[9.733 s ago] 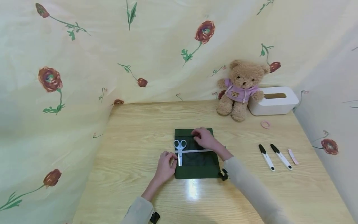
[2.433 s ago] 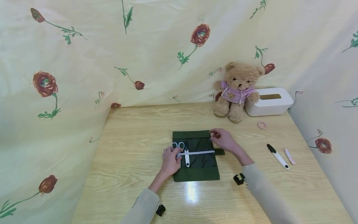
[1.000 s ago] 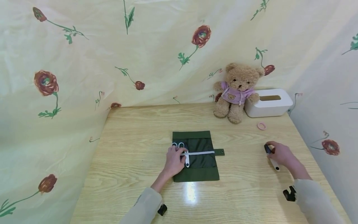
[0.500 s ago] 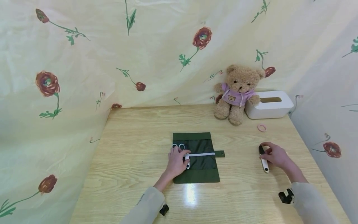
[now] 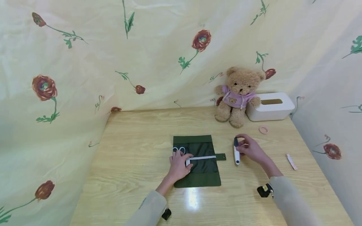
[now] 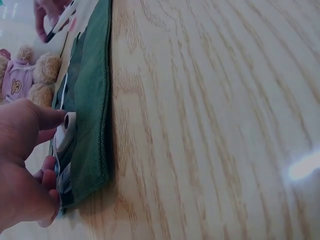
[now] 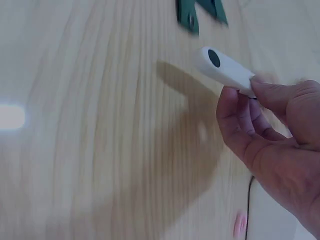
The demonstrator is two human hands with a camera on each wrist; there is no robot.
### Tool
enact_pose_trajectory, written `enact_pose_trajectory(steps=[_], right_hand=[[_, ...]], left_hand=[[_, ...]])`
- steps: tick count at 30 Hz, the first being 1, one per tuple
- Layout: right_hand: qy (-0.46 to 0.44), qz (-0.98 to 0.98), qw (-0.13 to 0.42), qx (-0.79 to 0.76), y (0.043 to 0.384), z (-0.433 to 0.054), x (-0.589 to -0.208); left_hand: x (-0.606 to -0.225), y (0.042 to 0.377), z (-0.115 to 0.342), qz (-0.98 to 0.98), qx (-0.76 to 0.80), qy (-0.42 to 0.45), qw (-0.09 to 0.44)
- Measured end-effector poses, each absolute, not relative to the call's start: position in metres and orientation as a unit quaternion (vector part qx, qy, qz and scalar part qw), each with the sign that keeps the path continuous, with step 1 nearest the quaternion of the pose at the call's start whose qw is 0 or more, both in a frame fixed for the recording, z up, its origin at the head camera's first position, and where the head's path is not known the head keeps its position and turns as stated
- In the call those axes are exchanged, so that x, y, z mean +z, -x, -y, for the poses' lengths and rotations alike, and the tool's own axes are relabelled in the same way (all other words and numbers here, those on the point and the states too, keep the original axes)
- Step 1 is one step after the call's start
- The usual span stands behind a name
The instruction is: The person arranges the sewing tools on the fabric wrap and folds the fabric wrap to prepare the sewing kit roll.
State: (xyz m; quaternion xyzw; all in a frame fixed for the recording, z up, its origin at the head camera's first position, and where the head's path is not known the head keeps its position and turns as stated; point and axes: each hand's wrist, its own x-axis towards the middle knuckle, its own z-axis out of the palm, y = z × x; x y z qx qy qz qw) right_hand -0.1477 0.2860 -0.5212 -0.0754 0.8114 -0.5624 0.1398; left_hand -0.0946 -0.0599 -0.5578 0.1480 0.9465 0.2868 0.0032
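Note:
A dark green fabric tool roll (image 5: pixel 196 180) lies unfolded on the table, crossed by a white elastic band (image 5: pixel 203 157). My left hand (image 5: pixel 178 164) rests on its left part, over the scissors (image 5: pixel 182 150), whose white handle loops show. The thumb touches a white-handled tool (image 6: pixel 66 131) tucked under the band; much of it is hidden. To the right of the roll, my right hand (image 5: pixel 250 149) pinches a second white-handled tool (image 5: pixel 237 152) with a black cap, held above the table. Its white end with a dark oval faces the right wrist view (image 7: pixel 227 70).
A small pink-and-white strip (image 5: pixel 291 162) lies on the right of the table, with a pink ring (image 5: pixel 263 130) behind it. A teddy bear (image 5: pixel 238 97) sits at the back beside a white tissue box (image 5: pixel 271 108). The roll's snap strap (image 5: pixel 221 157) points right.
My right hand has picked the second white-handled tool off the table on the right and carried it left towards the roll. The left hand has stayed on the roll, shifting slightly.

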Motion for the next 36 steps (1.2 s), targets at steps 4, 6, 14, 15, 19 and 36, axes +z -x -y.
enact_pose_trajectory(steps=[4,6,14,15,19,36], right_hand=[[0.082,-0.792,0.15,-0.587,0.158,-0.256,-0.521],[0.085,-0.782,0.155,-0.598,0.162,-0.241,-0.521],[0.109,-0.768,0.165,-0.609,0.177,-0.197,-0.528],[0.109,-0.769,0.163,-0.608,0.179,-0.192,-0.529],[0.118,-0.775,0.159,-0.6,0.187,-0.176,-0.528],[0.128,-0.777,0.16,-0.596,0.193,-0.137,-0.535]], left_hand=[[-0.557,0.093,0.06,-0.945,0.294,-0.144,0.008],[-0.556,0.092,0.059,-0.944,0.298,-0.142,0.013],[-0.557,0.09,0.058,-0.94,0.311,-0.138,0.028],[-0.557,0.09,0.058,-0.94,0.31,-0.137,0.028],[-0.557,0.092,0.057,-0.943,0.305,-0.134,0.028],[-0.559,0.093,0.056,-0.945,0.301,-0.125,0.038]])
